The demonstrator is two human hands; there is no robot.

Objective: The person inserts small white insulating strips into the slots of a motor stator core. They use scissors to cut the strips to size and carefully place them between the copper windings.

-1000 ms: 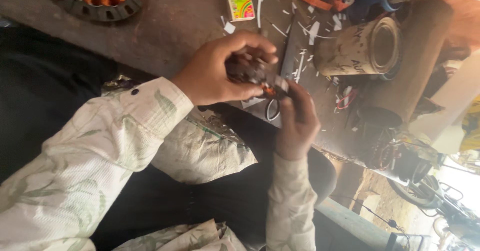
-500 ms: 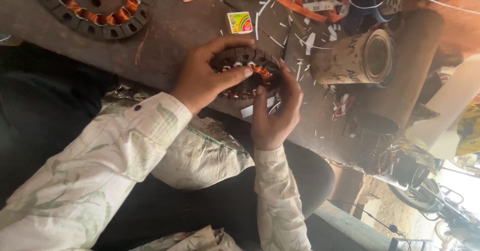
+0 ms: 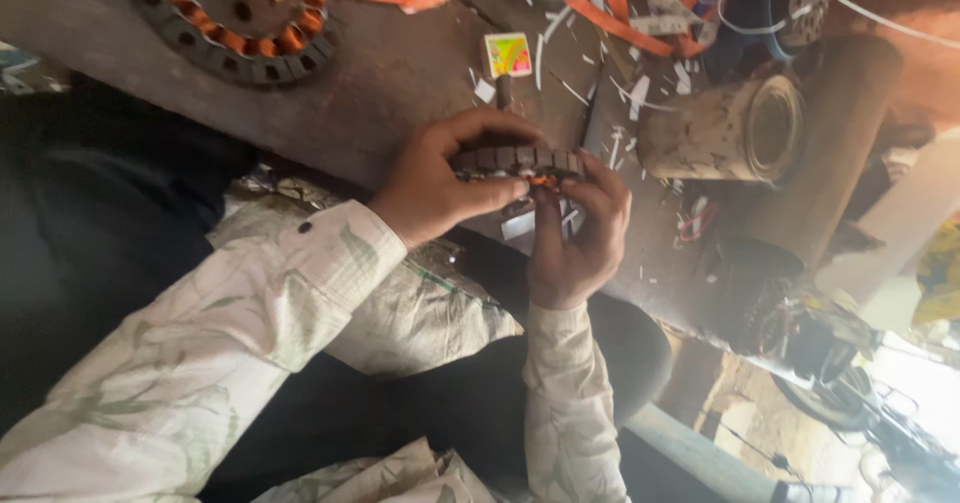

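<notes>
both my left hand [image 3: 440, 178] and right hand [image 3: 580, 233] clamp the dark slotted metal stator ring [image 3: 520, 160]; a small square yellow-green packet [image 3: 508, 55] lies just beyond.

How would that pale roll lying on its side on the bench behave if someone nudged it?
The pale roll lies on its side with a round open end, so it would probably roll. It looks like thin wound sheet, so likely light and easily dented. Scraps strewn around it might stop it soon.
</notes>
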